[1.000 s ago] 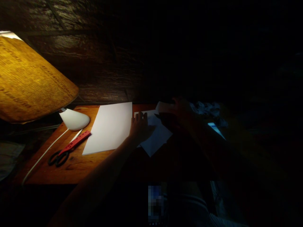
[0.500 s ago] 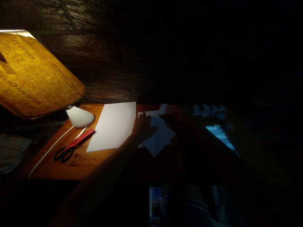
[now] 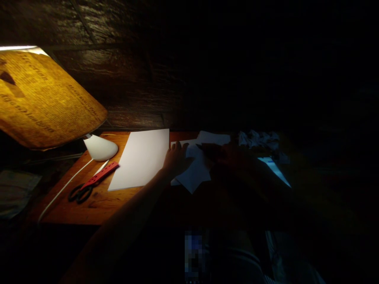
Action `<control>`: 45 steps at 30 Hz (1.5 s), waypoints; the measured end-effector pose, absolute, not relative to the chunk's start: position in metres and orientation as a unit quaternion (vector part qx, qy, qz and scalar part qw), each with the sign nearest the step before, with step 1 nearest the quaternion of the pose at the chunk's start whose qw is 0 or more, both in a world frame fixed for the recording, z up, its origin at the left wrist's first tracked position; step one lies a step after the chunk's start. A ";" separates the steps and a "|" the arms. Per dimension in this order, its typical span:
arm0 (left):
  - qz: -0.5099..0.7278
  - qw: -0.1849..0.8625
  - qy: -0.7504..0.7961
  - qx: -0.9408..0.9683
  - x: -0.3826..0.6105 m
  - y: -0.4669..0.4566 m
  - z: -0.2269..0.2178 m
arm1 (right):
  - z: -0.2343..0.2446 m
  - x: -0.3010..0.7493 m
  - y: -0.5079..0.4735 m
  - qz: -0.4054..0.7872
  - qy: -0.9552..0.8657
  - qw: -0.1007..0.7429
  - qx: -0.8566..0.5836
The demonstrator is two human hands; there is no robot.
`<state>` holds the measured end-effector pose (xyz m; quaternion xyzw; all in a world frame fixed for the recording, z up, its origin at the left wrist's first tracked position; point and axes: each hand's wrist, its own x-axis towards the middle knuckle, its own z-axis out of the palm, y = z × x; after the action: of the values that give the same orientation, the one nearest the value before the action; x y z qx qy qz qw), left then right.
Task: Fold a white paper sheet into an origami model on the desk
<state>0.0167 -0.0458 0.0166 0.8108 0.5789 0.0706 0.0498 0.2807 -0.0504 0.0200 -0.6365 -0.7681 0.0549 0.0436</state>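
Note:
My left hand (image 3: 177,158) lies flat with its fingers apart, pressing on a shaded piece of white paper (image 3: 192,177) whose corner points toward me. My right hand (image 3: 220,153) is in deep shadow over the paper's right side. It seems closed around a dark, slim, pointed tool (image 3: 200,147); its tip points left at the paper. Too dark to tell whether this is a pen or a blade. Behind, another paper piece (image 3: 213,137) lies by the right hand. Left of my left hand, a large blank white sheet (image 3: 142,157) is brightly lit.
A lamp with a yellow printed shade (image 3: 53,98) and white base (image 3: 100,148) stands at left, its cord (image 3: 65,183) crossing the wooden table (image 3: 97,211). Black-handled scissors (image 3: 80,193) lie by a red strip (image 3: 102,174). Crumpled paper (image 3: 257,139) and a lit phone (image 3: 274,170) are at right.
My right hand and forearm have shifted, uncovering more of the back paper piece and covering more of the front paper and the phone. My left hand stays in place. The view has moved slightly.

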 end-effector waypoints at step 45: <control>0.555 0.444 0.480 0.514 0.023 -0.019 -0.012 | 0.011 0.247 -0.057 0.274 -0.610 0.428 -0.608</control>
<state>0.0234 -0.0193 -0.0122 0.5141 0.4795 0.5555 0.4441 0.2475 -0.0568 0.0106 -0.6078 -0.6101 0.2744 0.4278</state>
